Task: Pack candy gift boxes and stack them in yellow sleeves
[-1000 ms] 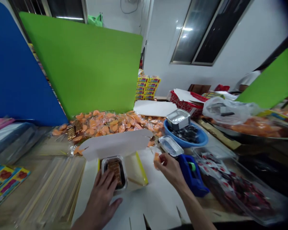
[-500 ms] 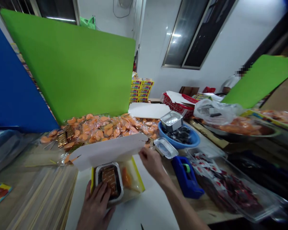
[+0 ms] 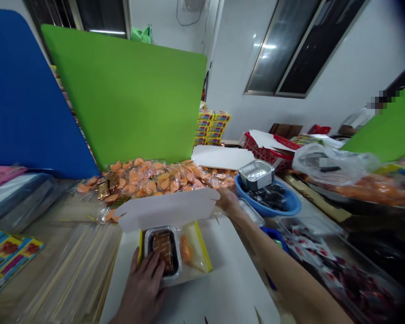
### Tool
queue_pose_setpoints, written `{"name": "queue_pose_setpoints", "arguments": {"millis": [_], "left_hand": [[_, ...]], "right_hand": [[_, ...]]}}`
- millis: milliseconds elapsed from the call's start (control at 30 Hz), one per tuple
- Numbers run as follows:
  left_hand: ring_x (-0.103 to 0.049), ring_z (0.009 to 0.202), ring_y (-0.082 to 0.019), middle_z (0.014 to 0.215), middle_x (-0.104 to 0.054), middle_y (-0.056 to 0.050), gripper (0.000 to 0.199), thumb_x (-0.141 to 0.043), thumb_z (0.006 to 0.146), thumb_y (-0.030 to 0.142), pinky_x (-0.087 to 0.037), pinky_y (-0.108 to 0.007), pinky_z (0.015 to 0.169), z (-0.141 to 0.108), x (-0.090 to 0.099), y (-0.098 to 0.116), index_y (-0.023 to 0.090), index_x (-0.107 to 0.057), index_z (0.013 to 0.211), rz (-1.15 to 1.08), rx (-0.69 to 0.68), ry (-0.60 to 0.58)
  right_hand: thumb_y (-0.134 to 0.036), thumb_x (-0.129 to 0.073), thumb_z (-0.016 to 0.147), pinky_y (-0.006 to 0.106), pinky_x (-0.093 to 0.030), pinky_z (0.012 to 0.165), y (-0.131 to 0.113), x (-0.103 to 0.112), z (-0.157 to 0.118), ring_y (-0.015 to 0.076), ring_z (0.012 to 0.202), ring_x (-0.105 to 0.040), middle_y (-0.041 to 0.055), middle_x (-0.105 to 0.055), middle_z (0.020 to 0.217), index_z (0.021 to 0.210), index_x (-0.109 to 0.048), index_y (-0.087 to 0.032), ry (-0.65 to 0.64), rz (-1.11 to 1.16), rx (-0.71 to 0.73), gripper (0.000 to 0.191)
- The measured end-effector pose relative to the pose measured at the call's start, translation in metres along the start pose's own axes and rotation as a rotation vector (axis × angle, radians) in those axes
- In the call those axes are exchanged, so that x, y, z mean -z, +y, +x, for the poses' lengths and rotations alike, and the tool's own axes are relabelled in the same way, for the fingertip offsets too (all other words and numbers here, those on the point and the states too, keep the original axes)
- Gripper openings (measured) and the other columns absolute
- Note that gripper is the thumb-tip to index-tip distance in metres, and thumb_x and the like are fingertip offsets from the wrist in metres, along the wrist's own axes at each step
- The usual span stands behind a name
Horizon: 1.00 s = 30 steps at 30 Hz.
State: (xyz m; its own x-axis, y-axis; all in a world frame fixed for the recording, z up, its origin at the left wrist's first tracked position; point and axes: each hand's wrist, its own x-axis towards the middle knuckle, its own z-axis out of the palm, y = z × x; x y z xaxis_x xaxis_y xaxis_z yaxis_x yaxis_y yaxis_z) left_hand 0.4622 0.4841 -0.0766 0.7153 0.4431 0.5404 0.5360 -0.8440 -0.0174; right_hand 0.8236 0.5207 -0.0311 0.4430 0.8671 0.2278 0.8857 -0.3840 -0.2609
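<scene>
The left hand (image 3: 142,288) is placed with its fingers spread and uncurled over the near end of a foil tray (image 3: 162,230); no closed grip is formed, and the tray is pressed down rather than lifted. A dark chocolate bar (image 3: 163,249) is seated in the tray, directly beyond the fingertips. The tray is judged light and easily dented, so it is best taken by its rim. Just beyond the grip, an orange sweet (image 3: 186,250) lies in a clear wrapper inside a yellow-edged white card box (image 3: 222,279). The raised lid (image 3: 165,209) is judged light but stiff, and is best held at its edge. The right hand (image 3: 227,201) is at the lid's far corner; whether it pinches the card cannot be told. Farther off, a blue bowl (image 3: 268,203) and a heap of wrapped orange sweets (image 3: 148,180) are placed.
</scene>
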Motion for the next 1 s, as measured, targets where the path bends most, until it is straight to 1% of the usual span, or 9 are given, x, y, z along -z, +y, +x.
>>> {"name": "queue_pose_setpoints", "arguments": {"millis": [100,200,300,400,567,633,733,833,1000], "left_hand": [[-0.060,0.102,-0.027,0.110,-0.067,-0.010,0.030,-0.058,0.074,0.027,-0.015,-0.052,0.110,-0.001,0.001,0.001,0.018,-0.061,0.103,-0.020,0.004,-0.056],[-0.059,0.104,-0.028,0.112,-0.066,-0.012,0.031,-0.059,0.076,0.029,-0.023,-0.056,0.106,0.001,0.003,0.003,0.017,-0.061,0.104,-0.060,0.043,-0.110],[-0.059,0.104,-0.029,0.111,-0.066,-0.012,0.034,-0.061,0.075,0.034,-0.026,-0.058,0.105,0.003,0.011,0.008,0.018,-0.062,0.105,-0.118,0.074,-0.135],[-0.057,0.106,-0.028,0.108,-0.066,-0.011,0.034,-0.060,0.077,0.037,-0.028,-0.056,0.105,0.005,0.027,0.002,0.018,-0.060,0.105,-0.192,0.059,-0.037],[-0.060,0.088,-0.019,0.088,-0.067,-0.007,0.019,-0.042,0.088,0.020,-0.040,-0.043,0.094,0.014,0.045,-0.075,0.018,-0.060,0.084,-0.090,0.406,0.070],[-0.056,0.096,-0.023,0.095,-0.065,-0.009,0.017,-0.044,0.085,0.017,-0.041,-0.040,0.089,0.024,0.040,-0.120,0.016,-0.061,0.088,0.003,0.591,-0.128],[-0.051,0.106,-0.029,0.113,-0.060,-0.014,0.027,-0.051,0.077,0.013,-0.041,-0.040,0.086,0.041,0.022,-0.175,0.012,-0.059,0.103,0.028,0.660,-0.262],[-0.054,0.099,-0.029,0.109,-0.060,-0.013,0.031,-0.057,0.076,0.017,-0.042,-0.040,0.079,0.053,0.006,-0.205,0.011,-0.059,0.105,0.010,0.694,-0.346],[-0.055,0.075,-0.015,0.078,-0.058,-0.001,0.020,-0.059,0.082,0.031,-0.045,-0.032,0.070,0.068,0.006,-0.233,0.013,-0.058,0.075,-0.066,0.714,-0.420]], "right_hand": [[-0.034,-0.040,0.088,0.027,-0.046,0.070,0.014,0.016,-0.037,0.0172,0.077,-0.060,0.0098,-0.064,0.087,0.094,-0.053,-0.012,0.230,0.196,-0.140,0.026],[-0.045,-0.056,0.078,0.028,-0.048,0.064,0.006,0.027,-0.088,0.0185,0.070,-0.062,0.0073,-0.064,0.083,0.097,-0.047,-0.016,0.427,0.692,-0.270,0.035],[-0.044,-0.059,0.077,0.028,-0.047,0.058,-0.027,0.024,-0.122,0.0181,0.063,-0.060,0.0025,-0.063,0.073,0.096,-0.045,-0.020,0.177,0.887,-0.179,0.034],[-0.033,-0.053,0.081,0.028,-0.041,0.056,-0.068,0.010,-0.126,0.0185,0.059,-0.059,-0.0001,-0.061,0.066,0.099,-0.043,-0.020,-0.047,0.684,-0.001,0.025],[-0.010,-0.045,0.082,0.028,-0.036,0.059,-0.113,-0.012,-0.107,0.0234,0.071,-0.064,0.0087,-0.067,0.074,0.101,-0.048,-0.013,-0.241,0.147,0.178,0.020],[-0.004,-0.043,0.081,0.028,-0.036,0.061,-0.119,-0.017,-0.105,0.0234,0.077,-0.065,0.0123,-0.069,0.083,0.097,-0.054,-0.012,-0.299,0.016,0.236,0.020],[-0.001,-0.044,0.080,0.028,-0.038,0.065,-0.120,-0.020,-0.108,0.0227,0.082,-0.064,0.0124,-0.069,0.089,0.089,-0.060,-0.014,-0.323,-0.037,0.287,0.023],[-0.003,-0.043,0.082,0.028,-0.040,0.067,-0.118,-0.020,-0.113,0.0223,0.085,-0.063,0.0113,-0.068,0.091,0.087,-0.061,-0.016,-0.286,0.006,0.291,0.023],[-0.008,-0.040,0.085,0.026,-0.041,0.068,-0.113,-0.017,-0.117,0.0199,0.085,-0.062,0.0091,-0.064,0.095,0.092,-0.058,-0.018,-0.196,0.148,0.282,0.022]]}}
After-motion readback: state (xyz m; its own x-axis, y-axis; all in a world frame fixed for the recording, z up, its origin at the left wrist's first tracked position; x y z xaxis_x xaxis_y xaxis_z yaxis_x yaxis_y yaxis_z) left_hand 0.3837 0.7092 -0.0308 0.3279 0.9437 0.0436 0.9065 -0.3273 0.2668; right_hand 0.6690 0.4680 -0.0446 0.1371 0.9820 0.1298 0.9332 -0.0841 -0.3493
